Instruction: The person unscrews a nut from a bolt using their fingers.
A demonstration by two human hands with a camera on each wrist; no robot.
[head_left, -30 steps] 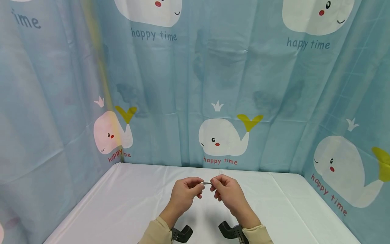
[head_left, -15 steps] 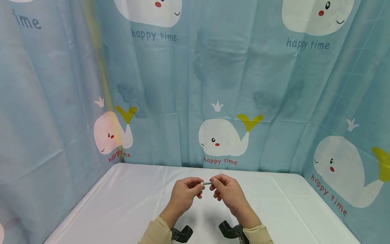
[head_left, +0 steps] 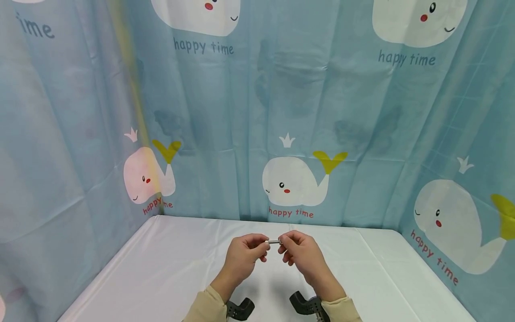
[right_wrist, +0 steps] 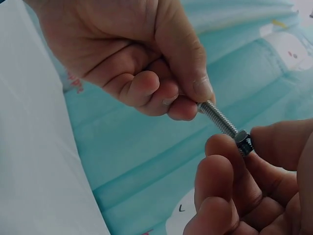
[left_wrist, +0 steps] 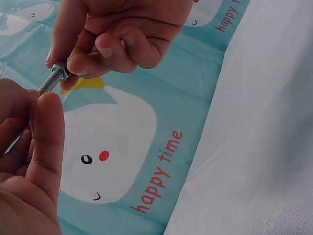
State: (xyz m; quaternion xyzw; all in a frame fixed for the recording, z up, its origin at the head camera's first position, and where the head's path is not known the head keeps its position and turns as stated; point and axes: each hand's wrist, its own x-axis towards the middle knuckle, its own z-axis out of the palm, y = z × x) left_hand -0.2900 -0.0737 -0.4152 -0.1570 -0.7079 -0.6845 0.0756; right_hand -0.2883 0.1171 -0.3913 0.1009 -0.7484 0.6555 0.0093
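White tabletop (head_left: 161,273), blue whale-print curtain (head_left: 225,112) beyond far edge; left hand (head_left: 243,252) pinches bolt (right_wrist: 219,117), right hand (head_left: 301,251) pinches nut (left_wrist: 59,71) on it.

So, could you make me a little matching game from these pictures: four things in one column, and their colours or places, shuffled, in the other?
Column one
1. Threaded rod
2. Hex-shaped metal piece
3. Table cover
4. Hanging curtain

Column two
A. Plain white
B. Held at the fingertips of the right hand
C. Light blue, printed with whales and "happy time"
D. Pinched at one end by the left hand

Right pairs
1-D, 2-B, 3-A, 4-C
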